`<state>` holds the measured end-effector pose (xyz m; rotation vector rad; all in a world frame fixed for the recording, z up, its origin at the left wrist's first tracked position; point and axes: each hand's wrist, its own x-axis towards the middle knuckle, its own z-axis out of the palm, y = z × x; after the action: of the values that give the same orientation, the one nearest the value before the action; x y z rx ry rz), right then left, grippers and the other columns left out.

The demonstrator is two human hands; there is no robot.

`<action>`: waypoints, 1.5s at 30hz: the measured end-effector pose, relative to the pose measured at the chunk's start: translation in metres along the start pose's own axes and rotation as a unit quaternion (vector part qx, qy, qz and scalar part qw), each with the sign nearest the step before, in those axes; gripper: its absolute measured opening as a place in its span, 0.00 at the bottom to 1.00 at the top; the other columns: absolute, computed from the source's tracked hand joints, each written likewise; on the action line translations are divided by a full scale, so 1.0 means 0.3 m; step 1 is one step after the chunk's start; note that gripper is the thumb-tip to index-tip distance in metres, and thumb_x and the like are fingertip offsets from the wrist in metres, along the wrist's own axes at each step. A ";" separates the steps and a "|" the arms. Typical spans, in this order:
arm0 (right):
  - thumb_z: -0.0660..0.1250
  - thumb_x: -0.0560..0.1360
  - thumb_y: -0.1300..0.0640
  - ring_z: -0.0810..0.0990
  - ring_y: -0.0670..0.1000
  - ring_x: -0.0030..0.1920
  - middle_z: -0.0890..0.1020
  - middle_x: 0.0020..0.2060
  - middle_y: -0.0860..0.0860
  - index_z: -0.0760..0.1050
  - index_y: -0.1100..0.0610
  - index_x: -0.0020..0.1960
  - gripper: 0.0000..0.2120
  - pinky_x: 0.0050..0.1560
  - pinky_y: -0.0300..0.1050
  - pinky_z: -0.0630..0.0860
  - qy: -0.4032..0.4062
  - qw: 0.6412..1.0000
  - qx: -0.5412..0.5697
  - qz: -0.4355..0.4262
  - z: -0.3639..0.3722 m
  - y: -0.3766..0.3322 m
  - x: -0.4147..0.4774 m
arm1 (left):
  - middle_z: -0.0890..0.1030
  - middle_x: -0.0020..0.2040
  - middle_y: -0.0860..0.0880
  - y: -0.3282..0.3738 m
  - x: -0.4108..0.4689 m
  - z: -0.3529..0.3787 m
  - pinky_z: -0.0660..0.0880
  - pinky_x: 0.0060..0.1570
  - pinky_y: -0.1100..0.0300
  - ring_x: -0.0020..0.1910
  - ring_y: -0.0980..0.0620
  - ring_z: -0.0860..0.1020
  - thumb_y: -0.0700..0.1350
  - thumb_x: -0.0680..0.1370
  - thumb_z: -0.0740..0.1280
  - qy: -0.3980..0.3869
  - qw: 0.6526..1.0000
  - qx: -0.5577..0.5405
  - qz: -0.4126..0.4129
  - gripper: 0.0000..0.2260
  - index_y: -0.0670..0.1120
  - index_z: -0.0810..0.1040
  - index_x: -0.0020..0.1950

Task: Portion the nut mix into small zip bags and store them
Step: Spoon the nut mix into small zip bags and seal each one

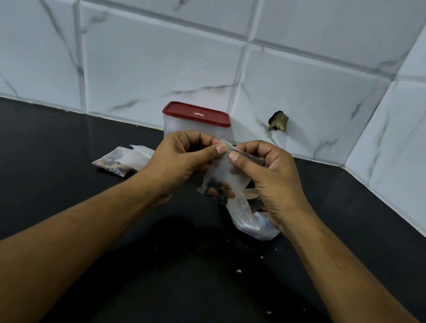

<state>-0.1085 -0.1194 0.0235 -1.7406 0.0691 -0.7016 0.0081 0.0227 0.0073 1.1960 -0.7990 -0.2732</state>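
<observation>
Head view looks down on a black stone countertop (43,195) that meets a wall of white marble-patterned tiles (152,56). Both bare hands are raised above the counter, pinching the top edge of a small translucent zip bag (225,176) between them. The left hand (180,157) has its thumb and fingers closed on the left end of the bag's top strip, and the right hand (266,172) is clamped the same way on the right end. The bag hangs down from this grip, with a small heap of dark and brown nut mix (219,188) settled at its bottom. Behind the hands, against the wall, stands a clear plastic container with a dark red lid (197,114). Left of the left hand, filled small bags (121,160) lie flat on the counter. Under the right hand sits a crumpled clear plastic bag (252,223), touching the counter.
</observation>
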 end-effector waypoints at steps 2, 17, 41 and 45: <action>0.74 0.78 0.62 0.85 0.47 0.43 0.87 0.40 0.51 0.83 0.57 0.48 0.01 0.44 0.39 0.81 0.001 1.000 -0.008 -0.002 -0.004 0.003 0.001 | 0.87 0.50 0.41 -0.002 -0.002 -0.001 0.82 0.49 0.55 0.49 0.47 0.85 0.42 0.78 0.73 -0.006 1.000 0.023 0.004 0.10 0.37 0.83 0.55; 0.74 0.78 0.60 0.86 0.48 0.43 0.86 0.40 0.52 0.83 0.58 0.49 0.02 0.42 0.38 0.80 0.004 1.000 -0.018 0.006 -0.006 0.002 0.004 | 0.86 0.49 0.43 -0.001 -0.008 0.004 0.82 0.52 0.49 0.51 0.43 0.85 0.45 0.81 0.69 0.010 0.998 0.066 0.009 0.08 0.41 0.83 0.54; 0.75 0.77 0.61 0.86 0.49 0.44 0.87 0.41 0.52 0.83 0.57 0.50 0.03 0.46 0.40 0.81 -0.005 1.000 -0.018 0.010 -0.014 -0.004 0.011 | 0.86 0.52 0.40 0.002 0.004 -0.019 0.82 0.52 0.54 0.55 0.44 0.85 0.41 0.77 0.73 -0.013 0.999 0.034 -0.004 0.09 0.39 0.84 0.55; 0.75 0.77 0.60 0.86 0.51 0.44 0.86 0.40 0.52 0.82 0.55 0.48 0.03 0.50 0.45 0.83 0.006 1.000 -0.007 0.017 -0.015 0.001 0.011 | 0.86 0.50 0.41 -0.003 0.005 -0.015 0.82 0.50 0.55 0.51 0.46 0.84 0.42 0.76 0.74 0.001 1.000 0.020 0.002 0.05 0.43 0.85 0.50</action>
<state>-0.1080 -0.1248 0.0251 -1.7459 0.1111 -0.6881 0.0123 0.0247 0.0065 1.2308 -0.8083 -0.2536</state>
